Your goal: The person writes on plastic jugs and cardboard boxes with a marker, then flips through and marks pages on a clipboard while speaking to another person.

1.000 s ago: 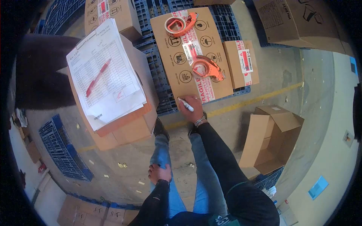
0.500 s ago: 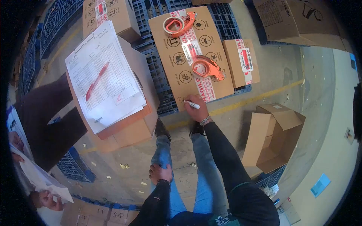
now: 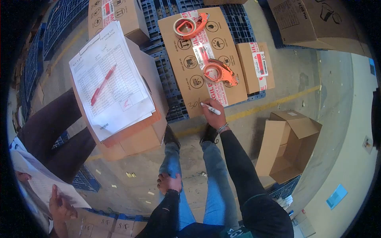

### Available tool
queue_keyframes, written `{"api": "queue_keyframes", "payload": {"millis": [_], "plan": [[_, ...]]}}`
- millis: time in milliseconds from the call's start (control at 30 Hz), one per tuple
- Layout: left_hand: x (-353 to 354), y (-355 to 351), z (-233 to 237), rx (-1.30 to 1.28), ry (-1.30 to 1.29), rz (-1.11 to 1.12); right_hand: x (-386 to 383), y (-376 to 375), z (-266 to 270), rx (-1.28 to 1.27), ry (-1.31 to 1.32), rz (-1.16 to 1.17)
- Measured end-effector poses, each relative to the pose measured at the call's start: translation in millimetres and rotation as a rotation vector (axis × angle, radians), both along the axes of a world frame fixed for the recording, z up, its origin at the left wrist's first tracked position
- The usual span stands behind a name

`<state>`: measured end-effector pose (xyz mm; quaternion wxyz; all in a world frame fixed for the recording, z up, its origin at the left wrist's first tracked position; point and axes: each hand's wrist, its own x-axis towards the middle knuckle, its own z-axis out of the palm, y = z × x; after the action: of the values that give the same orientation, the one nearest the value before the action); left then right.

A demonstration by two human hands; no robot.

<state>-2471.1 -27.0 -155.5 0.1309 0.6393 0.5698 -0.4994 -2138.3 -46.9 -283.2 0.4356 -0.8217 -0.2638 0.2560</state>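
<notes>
The right hand [image 3: 215, 118] pinches a pen [image 3: 211, 109] by writing [image 3: 194, 104] on the twelve o'clock box [image 3: 203, 51]. I can't tell if the left hand [image 3: 169, 182] on the leg [image 3: 170, 162] squeezes. Sliding toward nine o'clock could smudge wet ink.

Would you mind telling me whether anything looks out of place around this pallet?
Small pale scraps lie scattered on the floor, like unswept litter. The box under the right hand shows no obvious damage.
</notes>
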Motion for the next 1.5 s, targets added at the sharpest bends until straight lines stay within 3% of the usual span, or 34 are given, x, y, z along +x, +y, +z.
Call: {"api": "queue_keyframes", "payload": {"millis": [167,367,467,567,667,767,867,1000,1200,1500], "plan": [[-4,-4,-3,0.028,-0.022,-0.025,5,1,4,-0.043,-0.027,-0.101],[5,3,2,-0.004,-0.004,0.007,2,-12,-5,-0.042,-0.151,0.043],[7,3,3,-0.006,0.007,-0.003,5,-5,4,0.006,-0.061,-0.107],[2,1,2,0.017,0.007,-0.002,12,-18,-3,-0.049,-0.099,0.020],[-1,-8,-2,0.058,-0.011,-0.049,28,-43,8,0.140,-0.046,-0.098],[20,2,13,0.045,-0.031,-0.037,71,-77,34,0.106,0.068,-0.477],[20,-7,8,0.070,-0.002,-0.054,125,-115,16,0.091,-0.004,-0.464],[16,-12,1,0.052,0.016,-0.095,164,-111,29,0.039,-0.108,-0.360],[13,-17,-7,0.070,0.020,-0.123,177,-104,28,0.026,0.044,-0.367],[13,-21,-9,0.076,0.035,-0.158,184,-121,18,-0.079,-0.219,-0.328]]}}
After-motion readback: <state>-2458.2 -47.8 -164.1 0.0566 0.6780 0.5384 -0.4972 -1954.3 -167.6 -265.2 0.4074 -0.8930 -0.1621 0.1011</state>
